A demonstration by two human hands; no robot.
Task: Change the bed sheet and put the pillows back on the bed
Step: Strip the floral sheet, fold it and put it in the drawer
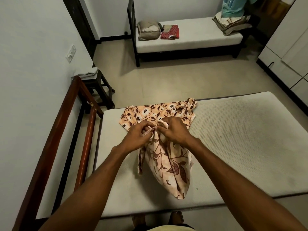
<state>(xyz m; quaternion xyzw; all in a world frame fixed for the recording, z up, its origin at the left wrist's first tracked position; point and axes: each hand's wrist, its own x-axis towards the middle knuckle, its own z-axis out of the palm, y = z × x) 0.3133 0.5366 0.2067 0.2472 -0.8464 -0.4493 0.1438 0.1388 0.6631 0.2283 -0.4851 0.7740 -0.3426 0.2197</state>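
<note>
Head view is looking straight down over the bare mattress, and the floral sheet is lying bunched on its left half, part of it spreading flat toward the far edge and part trailing back toward the person. Both hands are meeting right over that bundle. The left hand is pinching a thin hem of the fabric, its fingers curling in tight on the edge with hardly any gap showing. The right hand is doing the same just beside it, fingers folding over a small tuck of cloth, knuckles up. The two grips are almost touching, which looks like someone hunting for a corner or seam before shaking the sheet open across the mattress. That, I'd say, is why the sheet is sitting here: close to hand, ready to spread. Over on the far bed, a pillow is waiting beside a folded red cloth, well apart from the work.
</note>
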